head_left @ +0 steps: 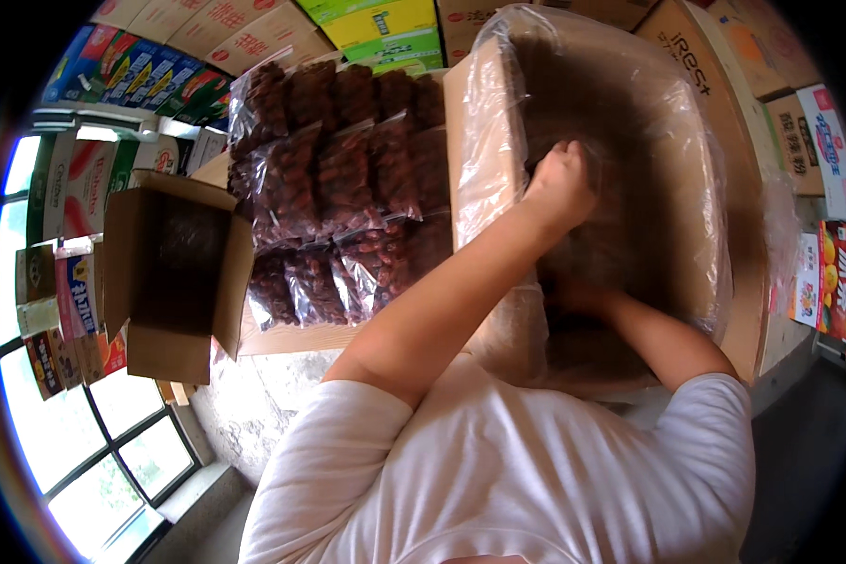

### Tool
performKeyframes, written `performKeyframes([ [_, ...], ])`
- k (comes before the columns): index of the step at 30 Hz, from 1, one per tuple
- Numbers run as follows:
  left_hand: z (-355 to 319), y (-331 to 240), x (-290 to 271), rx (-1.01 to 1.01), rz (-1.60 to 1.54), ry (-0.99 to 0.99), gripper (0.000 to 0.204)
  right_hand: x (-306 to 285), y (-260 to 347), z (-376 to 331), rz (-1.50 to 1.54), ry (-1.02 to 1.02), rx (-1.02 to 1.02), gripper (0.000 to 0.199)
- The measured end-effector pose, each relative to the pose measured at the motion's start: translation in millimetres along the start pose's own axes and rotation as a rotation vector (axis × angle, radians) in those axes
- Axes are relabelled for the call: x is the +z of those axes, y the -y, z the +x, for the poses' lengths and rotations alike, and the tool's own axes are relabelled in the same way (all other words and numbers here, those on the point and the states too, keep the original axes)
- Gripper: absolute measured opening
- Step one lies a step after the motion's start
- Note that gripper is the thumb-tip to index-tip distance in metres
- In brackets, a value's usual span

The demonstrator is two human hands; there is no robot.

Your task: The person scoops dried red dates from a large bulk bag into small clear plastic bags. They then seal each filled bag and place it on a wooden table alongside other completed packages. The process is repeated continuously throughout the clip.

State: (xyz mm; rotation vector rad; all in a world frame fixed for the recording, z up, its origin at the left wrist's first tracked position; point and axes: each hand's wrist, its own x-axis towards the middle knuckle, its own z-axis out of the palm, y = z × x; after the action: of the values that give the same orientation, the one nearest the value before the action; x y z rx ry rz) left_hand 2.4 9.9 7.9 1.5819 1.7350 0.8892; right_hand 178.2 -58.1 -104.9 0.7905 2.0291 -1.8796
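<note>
Left hand (pixel 564 180) curled, right hand (pixel 578 297) shadowed, both inside the lined box (pixel 484 141); from here I can't tell if either grips anything. Bags (pixel 343 179) rest beside it on the counter (pixel 301 340), stacked cartons (pixel 235 38) behind, a window (pixel 70 451) left.

The large carton (pixel 454 113) appeared matt cardboard, its liner (pixel 493 160) clear, glossy, wrinkled plastic. The packed bags (pixel 346 179) were shiny transparent film. Tabletop (pixel 310 340) looked to be smooth wood; shirt (pixel 536 461), matt creased cloth.
</note>
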Motion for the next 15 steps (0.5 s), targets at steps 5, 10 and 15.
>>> performKeyframes([
  [5, -1, -1, -5, 0.017, 0.021, 0.050, 0.054, -55, 24, -18, 0.400, -0.259, 0.151, 0.024],
  [10, 1, 1, -6, 0.010, 0.031, 0.082, 0.058, -114, 106, -50, 1.083, -0.530, -0.070, 0.005],
  [15, 6, 9, 0, 0.144, 0.030, 0.019, 0.050, -119, 119, -16, 1.337, -0.756, -0.421, 0.012],
])
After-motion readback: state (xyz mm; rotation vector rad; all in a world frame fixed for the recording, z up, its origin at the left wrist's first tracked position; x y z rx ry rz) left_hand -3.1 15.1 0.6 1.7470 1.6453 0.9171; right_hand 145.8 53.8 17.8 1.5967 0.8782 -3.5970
